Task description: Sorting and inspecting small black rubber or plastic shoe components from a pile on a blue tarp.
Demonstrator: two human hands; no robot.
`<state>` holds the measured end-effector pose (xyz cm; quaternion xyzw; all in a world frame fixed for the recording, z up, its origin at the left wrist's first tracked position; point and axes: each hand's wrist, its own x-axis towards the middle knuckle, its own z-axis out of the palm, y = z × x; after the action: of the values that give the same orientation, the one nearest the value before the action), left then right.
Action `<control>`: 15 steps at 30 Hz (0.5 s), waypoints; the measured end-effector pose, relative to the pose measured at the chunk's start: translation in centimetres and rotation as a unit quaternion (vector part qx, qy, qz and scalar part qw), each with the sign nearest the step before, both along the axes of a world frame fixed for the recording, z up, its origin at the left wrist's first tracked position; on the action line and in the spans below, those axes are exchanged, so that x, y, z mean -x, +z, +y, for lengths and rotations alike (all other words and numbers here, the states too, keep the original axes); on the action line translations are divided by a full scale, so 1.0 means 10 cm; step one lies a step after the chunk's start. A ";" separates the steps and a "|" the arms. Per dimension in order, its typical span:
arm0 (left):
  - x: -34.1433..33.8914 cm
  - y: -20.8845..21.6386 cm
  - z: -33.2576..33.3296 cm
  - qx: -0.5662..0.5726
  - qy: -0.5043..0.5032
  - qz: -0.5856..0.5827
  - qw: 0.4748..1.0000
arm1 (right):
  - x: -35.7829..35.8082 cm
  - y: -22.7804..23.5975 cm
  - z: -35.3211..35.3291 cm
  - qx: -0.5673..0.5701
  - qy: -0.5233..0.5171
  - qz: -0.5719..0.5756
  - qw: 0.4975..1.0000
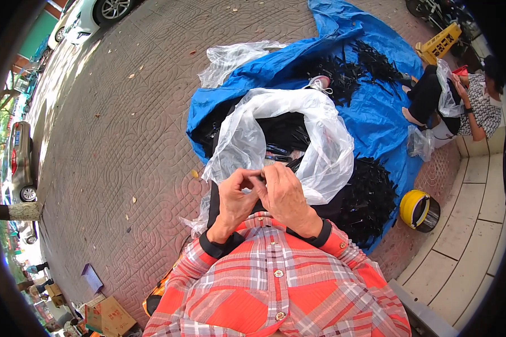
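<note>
My left hand [236, 197] and my right hand [287, 195] meet in front of my chest, fingertips pinched together. Something small and dark shows between them, too hidden to name. Just beyond my fingers a clear plastic bag [333, 140] lies spread in my lap, its mouth gaping upward. Inside the bag are many thin black pieces [285, 130], a few of them with shiny, bluish parts near my fingertips. To the right, a heap of similar black strips [370, 194] lies on a blue tarp [371, 121]. More black strips [343, 73] are scattered on its far part.
At the right, another person [478, 106] sits low with a plastic bag in the lap. A yellow helmet [413, 208] rests near the pale tiled step [461, 247]. Red-brown paving [135, 112] stretches left, with parked cars [22, 163] beyond. A cardboard box [111, 315] stands lower left.
</note>
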<state>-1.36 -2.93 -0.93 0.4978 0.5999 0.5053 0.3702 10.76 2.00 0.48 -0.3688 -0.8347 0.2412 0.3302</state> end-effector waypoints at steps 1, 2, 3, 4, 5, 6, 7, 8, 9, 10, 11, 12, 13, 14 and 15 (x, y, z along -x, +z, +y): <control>-0.02 0.01 -0.01 -0.001 -0.001 0.000 1.000 | 0.00 -0.03 0.01 -0.042 -0.012 -0.013 0.999; -0.05 0.01 -0.01 0.004 0.014 -0.013 1.000 | 0.01 -0.06 0.02 -0.043 -0.013 -0.013 0.999; -0.07 0.02 -0.01 0.008 0.030 -0.026 0.999 | 0.02 -0.09 0.02 0.035 -0.034 0.049 0.998; -0.08 0.01 0.00 0.008 0.030 -0.026 0.999 | 0.03 -0.10 0.03 0.113 -0.054 0.111 0.986; -0.08 0.00 0.01 0.028 0.037 -0.068 0.997 | 0.03 -0.10 0.03 0.113 -0.054 0.111 0.986; -0.08 -0.01 0.02 0.047 0.044 -0.110 0.992 | 0.03 -0.10 0.03 0.151 -0.055 0.123 0.979; -0.06 -0.03 0.02 0.047 0.047 -0.110 0.992 | 0.04 -0.10 0.03 0.190 -0.054 0.135 0.971; -0.03 -0.05 0.02 0.039 0.048 -0.096 0.993 | 0.06 -0.07 0.02 0.141 -0.056 0.104 0.983; 0.00 -0.06 0.02 0.032 0.049 -0.083 0.995 | 0.06 -0.03 0.02 0.141 -0.054 0.104 0.983; 0.00 -0.05 0.02 0.033 0.050 -0.084 0.995 | 0.05 0.00 0.02 0.141 -0.042 0.100 0.984; 0.00 -0.04 0.02 0.025 0.041 -0.050 0.998 | 0.04 0.02 0.02 0.140 -0.030 0.096 0.985; 0.00 -0.03 0.02 0.018 0.032 -0.015 0.999 | 0.04 -0.02 0.03 0.140 -0.030 0.095 0.985; -0.01 0.00 0.03 0.018 0.030 -0.016 0.999 | 0.02 -0.07 0.06 0.166 -0.028 0.126 0.978; -0.03 0.04 0.04 0.014 0.027 -0.020 0.999 | 0.01 -0.09 0.08 0.192 -0.026 0.157 0.968; -0.05 0.06 0.05 0.009 0.024 -0.024 0.999 | 0.00 -0.09 0.10 0.191 -0.028 0.157 0.969</control>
<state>-0.83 -2.45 -0.37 0.4674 0.6072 0.5203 0.3770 10.79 3.01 -0.43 -0.4053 -0.7004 0.4418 0.3873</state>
